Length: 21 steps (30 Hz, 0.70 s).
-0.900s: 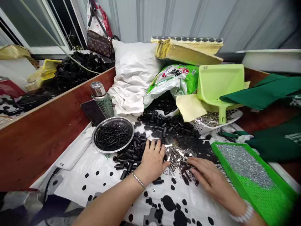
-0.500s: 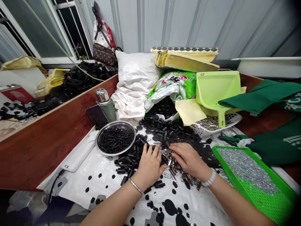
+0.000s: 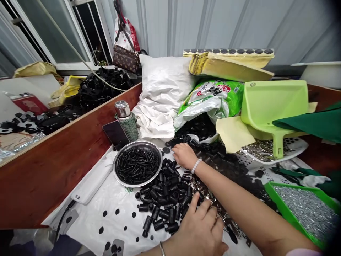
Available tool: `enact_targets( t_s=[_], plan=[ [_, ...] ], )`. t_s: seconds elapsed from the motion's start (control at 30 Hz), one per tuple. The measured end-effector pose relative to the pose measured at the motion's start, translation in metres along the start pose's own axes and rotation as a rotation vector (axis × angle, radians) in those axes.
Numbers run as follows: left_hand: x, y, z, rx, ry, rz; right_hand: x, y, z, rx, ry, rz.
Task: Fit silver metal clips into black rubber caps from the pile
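Observation:
My left hand (image 3: 201, 227) is low in front, its fingers spread over the right edge of a heap of short black plastic cylinders (image 3: 165, 192), and nothing shows in its grasp. Farther out, my right hand (image 3: 184, 156) reaches to the back of that heap, beside a flat black disc (image 3: 166, 150). Its fingers are bent close together with the tips down, and whatever they hold is hidden. Under my right forearm lie small shiny metal pieces (image 3: 210, 197). A round steel bowl (image 3: 116, 176) full of black screws stands left of the heap.
Behind the bowl are a phone (image 3: 116, 135) and a thermos (image 3: 129, 124). At the back lie a white sack (image 3: 165, 81) and a green bag (image 3: 234, 96). To the right are a light green dustpan (image 3: 277, 99), a white basket (image 3: 293, 149) and a green tray (image 3: 277, 199) of silvery pieces.
My right hand has moved from the metal pieces to the back left. My left hand has come nearer and to the right, off the cylinders' middle. The view has shifted slightly.

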<state>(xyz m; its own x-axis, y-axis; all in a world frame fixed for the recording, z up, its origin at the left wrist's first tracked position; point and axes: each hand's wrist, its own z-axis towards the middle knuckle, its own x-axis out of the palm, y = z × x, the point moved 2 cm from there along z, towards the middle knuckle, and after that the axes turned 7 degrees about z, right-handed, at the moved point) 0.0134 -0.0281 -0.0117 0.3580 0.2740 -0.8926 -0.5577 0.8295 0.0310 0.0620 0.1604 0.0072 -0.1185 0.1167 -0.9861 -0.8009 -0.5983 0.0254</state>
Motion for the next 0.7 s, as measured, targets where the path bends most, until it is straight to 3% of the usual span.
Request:
enact_targets(
  t_s=[0.13,0.33,0.57,0.7],
  plan=[
    [0.016,-0.001,-0.007,0.031,-0.126,-0.045,0.008,0.01,0.027,-0.085,0.04,-0.014],
    [0.018,0.008,-0.015,-0.056,-0.094,-0.093,0.017,0.014,0.041,-0.139,0.075,0.008],
    [0.0,0.012,-0.015,-0.113,-0.121,-0.22,-0.019,0.005,-0.027,-0.117,0.039,0.095],
    [-0.007,0.008,-0.014,-0.137,-0.097,-0.264,-0.036,-0.026,-0.066,0.048,-0.025,0.058]
  ],
)
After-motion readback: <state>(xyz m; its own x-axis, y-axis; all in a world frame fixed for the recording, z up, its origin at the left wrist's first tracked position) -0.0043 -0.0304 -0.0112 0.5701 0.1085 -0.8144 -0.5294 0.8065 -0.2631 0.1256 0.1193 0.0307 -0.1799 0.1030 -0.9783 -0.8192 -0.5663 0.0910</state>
